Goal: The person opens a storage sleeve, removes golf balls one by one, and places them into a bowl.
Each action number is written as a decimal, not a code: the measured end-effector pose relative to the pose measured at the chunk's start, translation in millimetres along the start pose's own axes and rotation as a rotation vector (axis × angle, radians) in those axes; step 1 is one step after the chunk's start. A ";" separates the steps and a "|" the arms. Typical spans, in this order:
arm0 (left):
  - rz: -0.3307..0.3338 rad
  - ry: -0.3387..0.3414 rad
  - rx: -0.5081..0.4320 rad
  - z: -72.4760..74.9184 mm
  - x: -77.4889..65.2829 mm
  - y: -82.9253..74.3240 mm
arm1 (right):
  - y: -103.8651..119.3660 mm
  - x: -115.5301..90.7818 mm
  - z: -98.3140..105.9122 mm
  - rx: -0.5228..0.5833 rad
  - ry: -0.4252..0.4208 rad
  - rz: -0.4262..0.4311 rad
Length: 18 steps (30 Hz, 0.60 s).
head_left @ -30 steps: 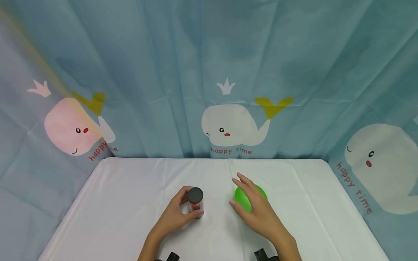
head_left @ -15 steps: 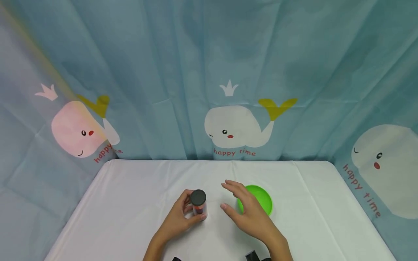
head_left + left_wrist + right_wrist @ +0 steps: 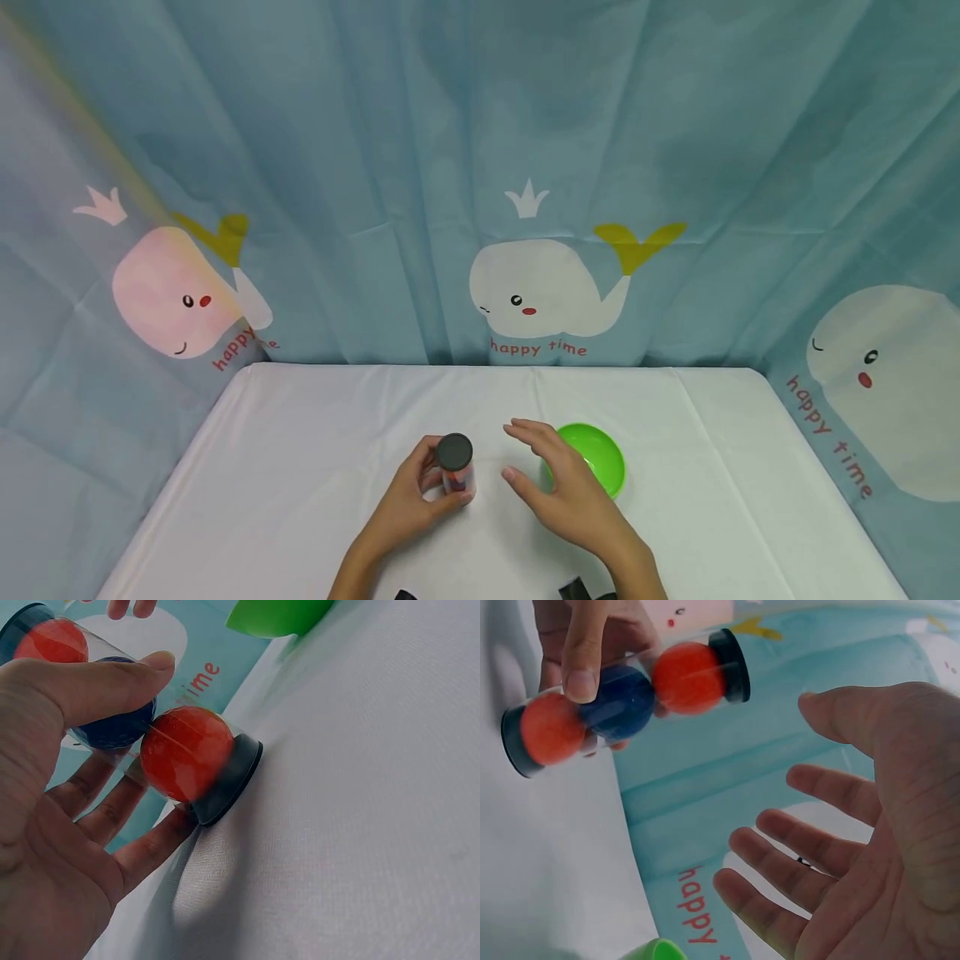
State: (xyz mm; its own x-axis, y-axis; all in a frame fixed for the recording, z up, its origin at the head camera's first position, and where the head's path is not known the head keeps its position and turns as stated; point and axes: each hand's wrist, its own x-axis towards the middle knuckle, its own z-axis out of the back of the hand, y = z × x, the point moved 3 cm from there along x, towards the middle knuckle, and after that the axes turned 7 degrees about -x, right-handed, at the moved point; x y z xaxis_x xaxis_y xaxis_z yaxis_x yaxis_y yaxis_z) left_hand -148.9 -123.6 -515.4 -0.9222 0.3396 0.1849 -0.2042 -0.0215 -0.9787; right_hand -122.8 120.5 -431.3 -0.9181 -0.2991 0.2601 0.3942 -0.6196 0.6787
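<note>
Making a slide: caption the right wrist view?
Left hand holding a clear tube of three balls, right hand apart from it.

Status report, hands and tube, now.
Left hand holds capped tube, three balls inside. Right hand holds nothing. Green bowl near right hand, not between hands.

Head view: up high, facing forward and down, takes in white table (image 3: 337,433) plus blue curtain (image 3: 337,125). Wrist views way closer, both tilted, sharing clear tube (image 3: 626,705), left hand (image 3: 405,496), bit of green bowl (image 3: 606,457).
</note>
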 end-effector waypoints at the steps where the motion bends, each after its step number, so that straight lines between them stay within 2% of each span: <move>1: 0.001 -0.009 0.005 0.1 0.3 0.2 | 0.0 0.3 0.1 -0.003 -0.005 0.004; 7: -0.026 -0.019 0.058 -0.1 1.8 -1.2 | -0.5 2.1 -3.4 0.024 -0.033 0.052; 13: -0.075 -0.026 0.199 2.1 0.1 -10.5 | 3.3 2.5 -6.6 0.069 -0.058 0.076; 18: -0.147 -0.030 0.301 5.3 -2.5 -23.6 | 9.9 2.7 -8.3 0.101 -0.053 0.083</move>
State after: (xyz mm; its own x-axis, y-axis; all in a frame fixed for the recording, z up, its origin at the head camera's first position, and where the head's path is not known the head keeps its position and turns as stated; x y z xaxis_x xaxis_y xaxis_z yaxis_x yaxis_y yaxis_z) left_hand -143.5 -128.8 -492.3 -0.8841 0.3317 0.3290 -0.4192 -0.2522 -0.8721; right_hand -121.0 107.6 -429.6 -0.8844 -0.3062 0.3524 0.4653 -0.5173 0.7182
